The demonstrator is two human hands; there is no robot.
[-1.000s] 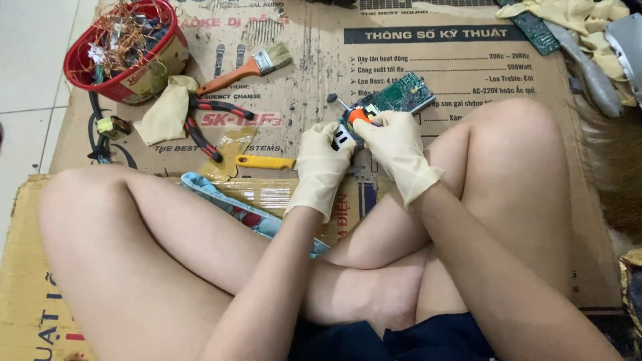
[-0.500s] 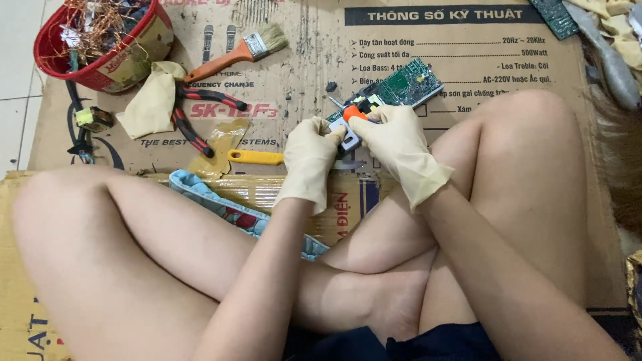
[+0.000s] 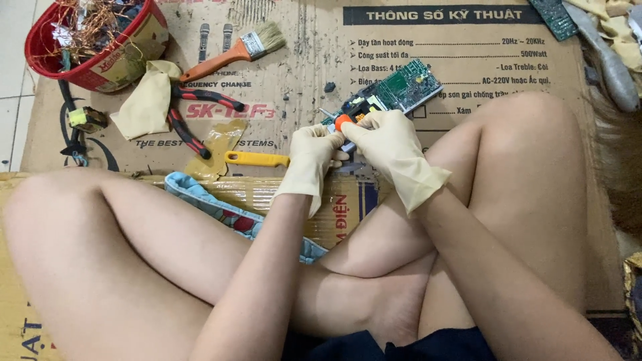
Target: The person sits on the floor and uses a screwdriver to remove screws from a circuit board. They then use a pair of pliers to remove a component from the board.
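Note:
Both my hands wear cream rubber gloves and meet over a green circuit board (image 3: 404,85) that lies tilted on the cardboard. My right hand (image 3: 382,137) grips a small tool with an orange tip (image 3: 343,122), pressed at the board's near end. Close against it on the left, my left hand (image 3: 313,152) has its fingers closed around the same tool or the board's edge; which one I cannot tell. My bare crossed legs fill the lower half of the view.
A red tub (image 3: 100,41) of copper wire scraps stands at the top left. A paintbrush (image 3: 234,55), red-handled pliers (image 3: 194,113), a spare glove (image 3: 148,100) and a yellow-handled tool (image 3: 257,159) lie on the cardboard sheet (image 3: 468,60). More boards and scraps sit at top right.
The view has shifted slightly, so everything sits a little higher and further left in the frame. Both hands stay together on the tool at the board's near end.

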